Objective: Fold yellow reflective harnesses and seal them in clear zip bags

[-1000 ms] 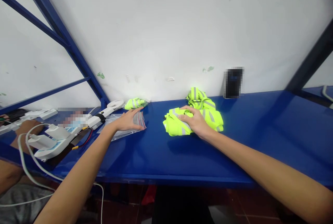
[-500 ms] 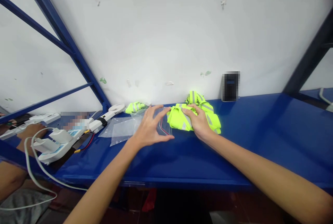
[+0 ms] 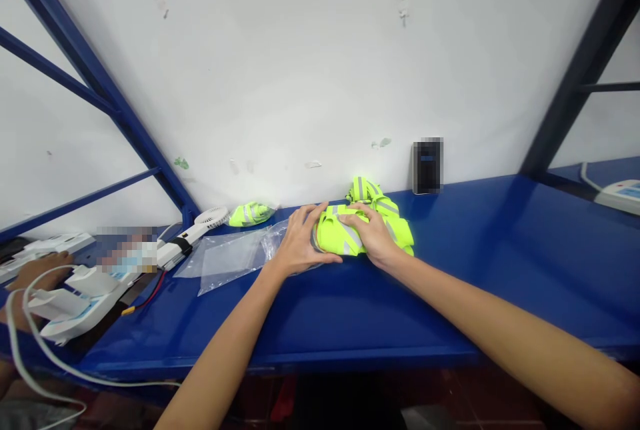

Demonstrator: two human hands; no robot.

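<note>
A folded fluorescent-yellow reflective vest [image 3: 333,235] with grey bands lies between my two hands on the blue tabletop. My left hand [image 3: 299,243] curves round its left end, fingers along the top and thumb along the bottom edge. From the right, my right hand [image 3: 376,238] grips the bundle with the thumb across its upper face. More yellow reflective material [image 3: 383,200] lies in a heap behind and right of my right hand. Clear plastic bags [image 3: 233,260] lie flat left of my left hand, and part of one shows near its fingers.
A bagged yellow bundle [image 3: 250,214], a white handheld fan [image 3: 211,218] and a power strip [image 3: 83,303] with plugs and cables are on the left. Another person's hand [image 3: 43,272] is at the far left. A dark blurred device [image 3: 428,167] leans on the wall.
My left hand has closed in on the vest's left end, where there was a gap before. My right hand keeps its grip. The view has shifted slightly right.
</note>
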